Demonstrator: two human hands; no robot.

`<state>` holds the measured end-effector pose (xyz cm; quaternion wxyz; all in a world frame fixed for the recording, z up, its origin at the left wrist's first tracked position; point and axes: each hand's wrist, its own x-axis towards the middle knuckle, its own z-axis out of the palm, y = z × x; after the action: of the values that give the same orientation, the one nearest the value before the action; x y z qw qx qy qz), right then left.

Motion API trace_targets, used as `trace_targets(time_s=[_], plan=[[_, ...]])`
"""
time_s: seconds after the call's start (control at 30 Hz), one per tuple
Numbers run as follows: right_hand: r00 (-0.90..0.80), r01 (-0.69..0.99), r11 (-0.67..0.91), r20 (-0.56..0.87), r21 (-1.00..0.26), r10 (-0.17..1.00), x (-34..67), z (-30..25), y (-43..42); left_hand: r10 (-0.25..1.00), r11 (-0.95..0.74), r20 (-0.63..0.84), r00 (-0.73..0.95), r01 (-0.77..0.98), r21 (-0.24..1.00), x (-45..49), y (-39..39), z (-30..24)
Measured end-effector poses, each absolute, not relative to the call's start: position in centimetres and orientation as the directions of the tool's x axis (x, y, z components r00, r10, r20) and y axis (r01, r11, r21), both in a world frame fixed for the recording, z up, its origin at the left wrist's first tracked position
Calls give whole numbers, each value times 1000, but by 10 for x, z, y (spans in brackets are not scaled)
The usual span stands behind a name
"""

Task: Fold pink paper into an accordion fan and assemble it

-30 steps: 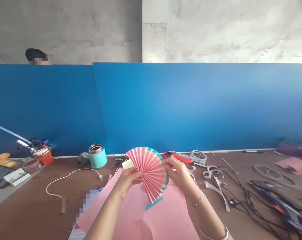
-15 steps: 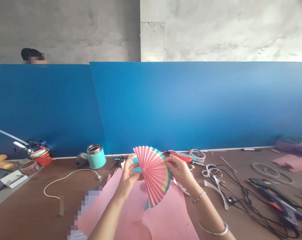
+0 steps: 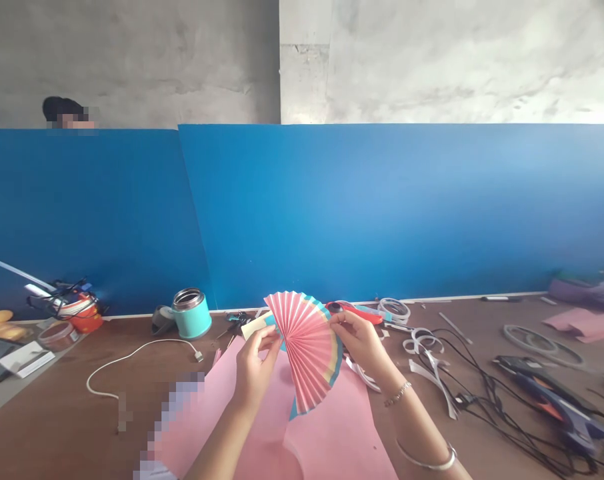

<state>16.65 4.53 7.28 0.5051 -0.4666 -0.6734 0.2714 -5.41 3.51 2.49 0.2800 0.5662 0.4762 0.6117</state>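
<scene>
Head cam, only view.

Both hands are up in front of me on the pleated paper fan (image 3: 307, 350). It is pink with teal and yellow bands at the outer rim, spread open, with the pivot end pointing down.

My left hand (image 3: 255, 370) is closed in a pinch on the fan's left edge, thumb and fingertips beside a small cream paper tab (image 3: 253, 327) that sticks out there. My right hand (image 3: 362, 343) is closed in a pinch on the right upper edge; bracelet on the wrist, bangle further down the forearm.

The fan is held in the air, clear of the table (image 3: 57, 413), over a large pink sheet (image 3: 332, 433) lying flat under my forearms.

- **Left of the hands:** a teal can (image 3: 192, 313) with a metal rim stands near the blue partition (image 3: 382, 213). A white cable (image 3: 132, 353) is looped on the table in front of it.
- **Just behind the fan:** a red-handled tool (image 3: 355, 312), then tape rings (image 3: 397, 309).
- **Right of the hands:** white paper strips (image 3: 432, 367), a tangle of black cables (image 3: 487, 400) and a glue gun (image 3: 547, 397).
- **Far left:** a bundle of wires on an orange thing (image 3: 77, 307); I can't tell what it is.

Another person's head (image 3: 65, 112) shows above the partition, top left.
</scene>
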Motion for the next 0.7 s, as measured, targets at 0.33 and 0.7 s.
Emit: trace_targets(time_s=[0.33,0.7], plan=[[-76,351,405,406,-844,911,169,70,45,735,-597,676,-48,428,679,-58,40,22],[-92,256,319,306,-912,948,172,71,45,728,-650,664,169,480,590,-63,37,23]])
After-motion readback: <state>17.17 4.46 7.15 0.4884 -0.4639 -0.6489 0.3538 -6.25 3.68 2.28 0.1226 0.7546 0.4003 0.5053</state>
